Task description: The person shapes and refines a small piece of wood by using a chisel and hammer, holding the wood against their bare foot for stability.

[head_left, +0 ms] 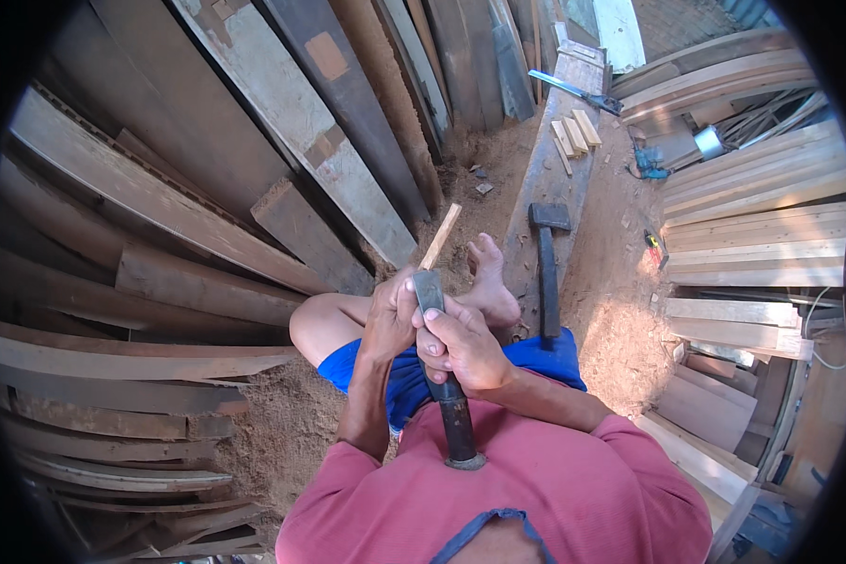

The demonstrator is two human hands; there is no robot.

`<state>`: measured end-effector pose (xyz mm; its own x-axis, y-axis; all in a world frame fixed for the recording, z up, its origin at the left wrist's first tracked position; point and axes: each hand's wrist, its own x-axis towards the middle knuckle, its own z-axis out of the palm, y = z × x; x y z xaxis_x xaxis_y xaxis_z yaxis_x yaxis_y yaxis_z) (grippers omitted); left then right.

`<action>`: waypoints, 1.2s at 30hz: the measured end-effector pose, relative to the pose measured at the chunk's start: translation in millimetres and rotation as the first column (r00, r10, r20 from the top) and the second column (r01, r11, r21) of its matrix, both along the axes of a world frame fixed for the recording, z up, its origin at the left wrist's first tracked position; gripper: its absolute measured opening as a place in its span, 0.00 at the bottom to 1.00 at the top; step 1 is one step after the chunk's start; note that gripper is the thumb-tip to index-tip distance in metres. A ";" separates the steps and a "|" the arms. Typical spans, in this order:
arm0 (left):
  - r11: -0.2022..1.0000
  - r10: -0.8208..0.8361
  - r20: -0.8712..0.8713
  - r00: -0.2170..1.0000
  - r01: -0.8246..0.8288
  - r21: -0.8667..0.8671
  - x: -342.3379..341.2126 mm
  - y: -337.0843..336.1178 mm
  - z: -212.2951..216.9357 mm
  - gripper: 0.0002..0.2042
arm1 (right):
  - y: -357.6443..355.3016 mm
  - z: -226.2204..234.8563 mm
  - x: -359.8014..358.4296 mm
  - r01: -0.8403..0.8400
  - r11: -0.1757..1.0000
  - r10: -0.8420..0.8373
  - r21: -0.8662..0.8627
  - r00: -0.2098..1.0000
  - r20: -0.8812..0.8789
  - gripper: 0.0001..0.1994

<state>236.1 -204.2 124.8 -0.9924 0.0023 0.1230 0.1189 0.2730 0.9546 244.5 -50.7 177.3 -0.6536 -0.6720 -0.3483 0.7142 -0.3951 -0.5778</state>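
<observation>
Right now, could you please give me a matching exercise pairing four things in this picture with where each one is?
Things:
1. Chisel
2. Hammer
3. Wood stick
4. Saw

Places:
A. Lying on the plank, beside the bare foot
B. At the plank's far end
C. Gripped by the right hand, handle end against the red shirt
D. Held in the left hand, tip pointing away

Pairs: 1-C, 2-A, 3-D, 4-B

Close head view, straight down over lap
</observation>
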 end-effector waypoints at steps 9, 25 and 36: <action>0.989 -0.125 0.189 0.974 0.138 -0.056 84.8 -0.2 -31.1 0.10 | 59.1 39.2 -7.6 0.304 0.952 -0.302 -0.032 0.919 -0.253 0.10; 0.672 -0.236 0.274 0.932 -0.047 0.739 36.3 31.4 -35.9 0.20 | 35.3 -26.1 -65.1 0.266 0.881 -0.042 0.391 0.868 -0.495 0.09; 0.773 0.007 0.310 0.951 -0.202 0.601 -21.2 12.8 -20.4 0.18 | -15.3 -22.1 -7.3 0.030 0.998 -0.024 -0.054 0.994 0.107 0.08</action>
